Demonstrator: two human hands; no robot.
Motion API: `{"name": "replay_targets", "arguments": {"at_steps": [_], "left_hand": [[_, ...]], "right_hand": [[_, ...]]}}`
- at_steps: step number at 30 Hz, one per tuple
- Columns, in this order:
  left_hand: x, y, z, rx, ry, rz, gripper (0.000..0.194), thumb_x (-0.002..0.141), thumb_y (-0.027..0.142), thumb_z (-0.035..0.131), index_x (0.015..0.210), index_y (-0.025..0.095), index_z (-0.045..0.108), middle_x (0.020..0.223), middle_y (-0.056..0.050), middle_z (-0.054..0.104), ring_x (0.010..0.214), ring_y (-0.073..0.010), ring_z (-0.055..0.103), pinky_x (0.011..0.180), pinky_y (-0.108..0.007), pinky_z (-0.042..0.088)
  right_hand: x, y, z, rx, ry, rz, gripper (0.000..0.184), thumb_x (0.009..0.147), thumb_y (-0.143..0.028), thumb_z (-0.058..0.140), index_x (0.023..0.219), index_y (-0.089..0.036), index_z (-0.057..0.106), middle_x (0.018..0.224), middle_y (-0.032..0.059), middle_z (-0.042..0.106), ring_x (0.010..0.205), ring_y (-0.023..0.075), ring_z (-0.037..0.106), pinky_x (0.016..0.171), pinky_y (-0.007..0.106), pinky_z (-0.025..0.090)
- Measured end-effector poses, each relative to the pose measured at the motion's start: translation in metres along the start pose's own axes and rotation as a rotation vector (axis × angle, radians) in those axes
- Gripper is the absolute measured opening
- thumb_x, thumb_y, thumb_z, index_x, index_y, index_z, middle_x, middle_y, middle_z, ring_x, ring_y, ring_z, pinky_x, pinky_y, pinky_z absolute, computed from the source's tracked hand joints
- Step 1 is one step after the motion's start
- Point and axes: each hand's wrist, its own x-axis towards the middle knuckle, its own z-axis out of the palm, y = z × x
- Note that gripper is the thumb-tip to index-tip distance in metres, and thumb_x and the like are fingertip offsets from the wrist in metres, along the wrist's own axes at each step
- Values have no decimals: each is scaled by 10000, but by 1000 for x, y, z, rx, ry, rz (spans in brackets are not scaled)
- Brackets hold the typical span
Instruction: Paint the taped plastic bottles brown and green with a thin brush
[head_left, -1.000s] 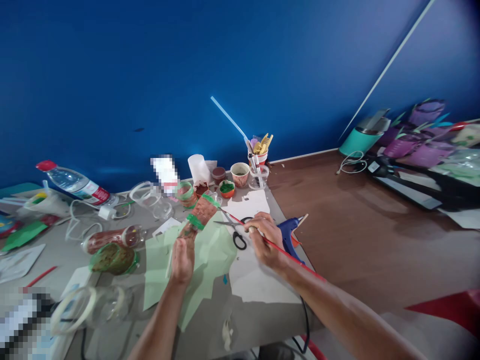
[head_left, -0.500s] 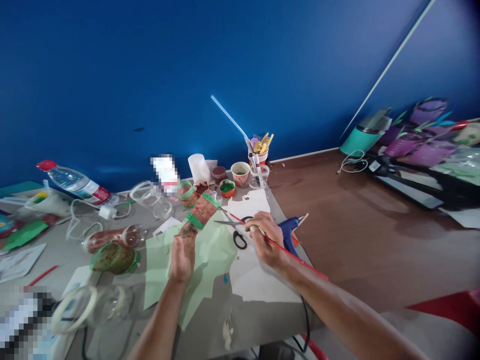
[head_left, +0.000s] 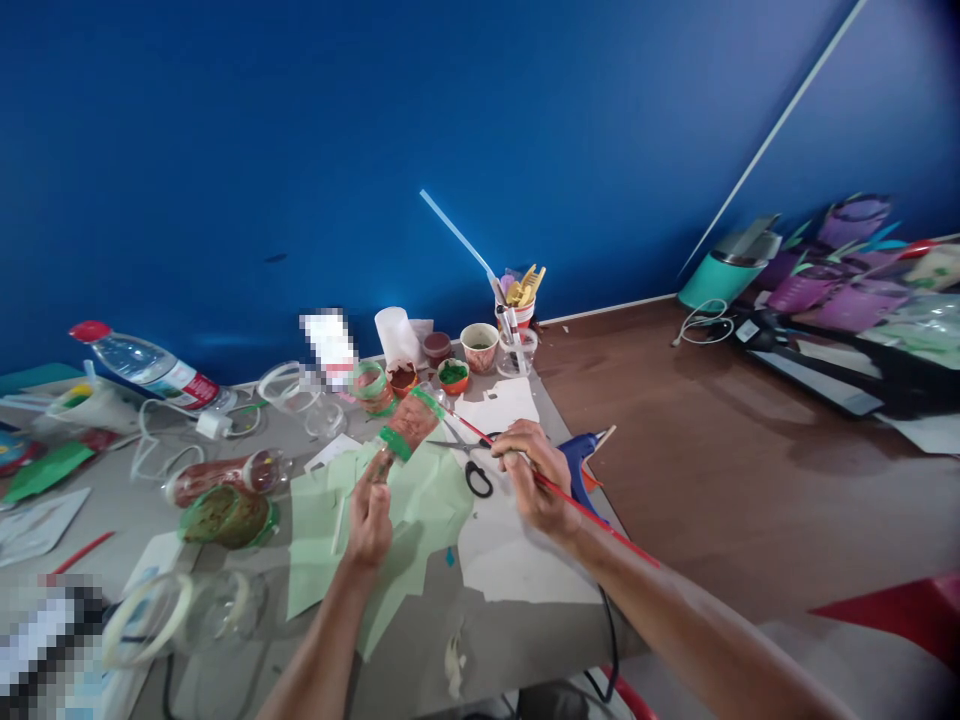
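Note:
My left hand (head_left: 370,515) is closed on the lower end of a small painted plastic container (head_left: 412,424), brown in the middle with a green band at each end. It is held tilted above a pale green paper sheet (head_left: 405,520); whether some fingers are inside it, I cannot tell. In my right hand (head_left: 534,472) is a thin red paintbrush (head_left: 592,515), gripped like a pencil. Its tip is close to the upper green band; contact cannot be made out. Black-handled scissors (head_left: 478,480) lie beneath the brush on white paper (head_left: 502,560).
Behind the container stand a cup of green paint (head_left: 453,376), a cup of brown paint (head_left: 403,378) and a paper cup (head_left: 480,348). A blue glue gun (head_left: 577,465) lies beside my right hand. Painted containers (head_left: 229,515) and a water bottle (head_left: 157,370) are on the left.
The painted container has turned and shifted slightly with my left hand. The brush has moved a little and still points at its upper green band.

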Motion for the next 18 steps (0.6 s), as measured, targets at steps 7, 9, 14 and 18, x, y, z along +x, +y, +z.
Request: {"name": "replay_targets", "arguments": {"at_steps": [7, 9, 14, 18], "left_hand": [[-6, -8, -3, 154, -68, 78, 635, 869, 638, 491, 1270, 155, 592, 1285, -174, 633, 1242, -325, 557, 1073, -501, 404], [-6, -11, -4, 194, -59, 106, 648, 870, 645, 485, 1285, 157, 577, 1298, -182, 620, 1250, -332, 551, 1067, -513, 406], [-6, -15, -7, 311, -116, 239, 595, 887, 602, 502, 1310, 188, 566, 1314, -177, 605, 1273, -343, 526, 1060, -530, 401], [-4, -14, -6, 466, -136, 452, 538, 938, 511, 474, 1404, 243, 464, 1345, -166, 575, 1285, -321, 514, 1024, -507, 434]], "right_hand": [[0, 0, -1, -33, 30, 68, 219, 920, -129, 435, 817, -208, 611, 691, 24, 611, 686, 179, 551, 738, 375, 435], [-1, 1, -2, -7, 35, 71, 198, 925, -153, 441, 848, -204, 617, 710, 33, 613, 699, 185, 559, 731, 378, 435], [-3, 3, 0, 57, 17, 5, 178, 938, -216, 453, 926, -201, 630, 721, 46, 613, 744, 209, 580, 755, 405, 442], [-3, 3, 2, 88, 8, -11, 201, 954, -255, 446, 957, -202, 639, 707, 53, 611, 766, 224, 591, 763, 422, 455]]}}
